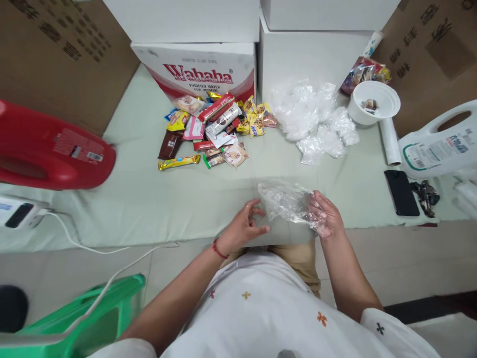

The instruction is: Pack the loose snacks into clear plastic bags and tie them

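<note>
My right hand (325,213) grips one end of a clear plastic bag (285,201) above the table's front edge. The bag looks crumpled, and I see nothing inside it. Just left of the bag, my left hand (248,222) has its fingers spread and curved, with nothing in them. Beyond my hands lies a pile of wrapped snacks (223,119) in red, yellow, pink and brown packaging. To the right of that pile is a heap of crumpled clear plastic bags (309,117).
A Wahaha carton (201,62) stands behind the snacks. On the right are a white tub (374,102), a white jug (439,139), a phone (401,193) and keys (425,198). A red jug (55,154) lies left; a white cable (112,278) crosses near a green stool (93,318).
</note>
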A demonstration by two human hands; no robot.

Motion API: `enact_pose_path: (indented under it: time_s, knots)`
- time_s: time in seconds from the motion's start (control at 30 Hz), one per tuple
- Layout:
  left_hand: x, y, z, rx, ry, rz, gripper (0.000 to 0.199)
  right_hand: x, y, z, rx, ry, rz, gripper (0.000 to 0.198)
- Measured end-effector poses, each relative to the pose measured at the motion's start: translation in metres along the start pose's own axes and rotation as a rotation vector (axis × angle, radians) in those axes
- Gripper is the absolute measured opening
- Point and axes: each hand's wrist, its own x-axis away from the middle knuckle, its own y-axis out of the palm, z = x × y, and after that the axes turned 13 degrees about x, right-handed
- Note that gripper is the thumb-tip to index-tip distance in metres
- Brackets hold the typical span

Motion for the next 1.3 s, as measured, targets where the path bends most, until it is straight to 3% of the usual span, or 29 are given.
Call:
enact_pose_path:
  time_s: [0.07, 0.13, 0.2, 0.27, 0.37, 0.43, 0.5, 0.57, 0.63, 0.73, 0.87, 0.97, 1.07, 1.17, 1.23, 1.3]
  knots:
    - [-0.011, 0.018, -0.009, 0.086, 0.014, 0.062, 0.09, 0.002, 0.001, 0.0, -0.071, 0.013, -0.042, 0.041]
    - [-0.027, 0.025, -0.01, 0.151, 0.031, 0.073, 0.068, 0.008, -0.002, -0.002, -0.096, -0.002, -0.078, 0.036]
    - [-0.045, 0.02, 0.0, 0.136, 0.097, 0.074, 0.04, 0.016, -0.006, -0.005, -0.081, -0.048, -0.078, 0.032]
    - [-0.061, 0.007, 0.017, 0.057, 0.226, 0.147, 0.026, 0.025, -0.011, -0.007, -0.031, -0.092, -0.057, 0.032]
    - [-0.07, -0.01, 0.042, -0.065, 0.438, 0.374, 0.035, 0.034, -0.012, -0.004, 0.087, -0.162, 0.042, 0.037]
    - [-0.064, -0.011, 0.049, -0.094, 0.503, 0.473, 0.042, 0.036, -0.006, 0.003, 0.19, -0.251, 0.17, 0.04]
    - [-0.051, -0.002, 0.046, -0.002, 0.4, 0.408, 0.042, 0.036, 0.002, 0.012, 0.314, -0.357, 0.279, 0.04]
    - [-0.039, 0.013, 0.038, 0.186, 0.218, 0.265, 0.059, 0.034, 0.009, 0.021, 0.453, -0.436, 0.302, 0.036]
    - [-0.035, 0.028, 0.033, 0.333, 0.13, 0.215, 0.067, 0.033, 0.013, 0.027, 0.59, -0.472, 0.233, 0.032]
    - [-0.044, 0.039, 0.036, 0.358, 0.105, 0.246, 0.067, 0.03, 0.013, 0.029, 0.715, -0.485, 0.148, 0.031]
    - [-0.049, 0.031, 0.035, 0.527, 0.133, 0.213, 0.052, 0.018, 0.005, 0.022, 0.489, -0.489, 0.417, 0.038]
    - [-0.028, 0.015, 0.015, 0.582, 0.134, 0.237, 0.049, 0.01, -0.004, 0.018, 0.235, -0.394, 0.536, 0.047]
    - [0.0, -0.005, -0.004, 0.266, 0.149, 0.369, 0.05, 0.008, -0.011, 0.021, 0.181, -0.259, 0.506, 0.05]
    - [0.02, -0.009, 0.001, -0.253, 0.454, 0.55, 0.05, 0.009, -0.014, 0.027, 0.239, -0.241, 0.495, 0.045]
    - [0.021, 0.005, 0.013, -0.57, 0.666, 0.531, 0.06, 0.01, -0.014, 0.03, 0.299, -0.265, 0.5, 0.043]
    - [0.01, 0.029, 0.023, -0.798, 0.729, 0.418, 0.078, 0.011, -0.012, 0.031, 0.347, -0.289, 0.501, 0.041]
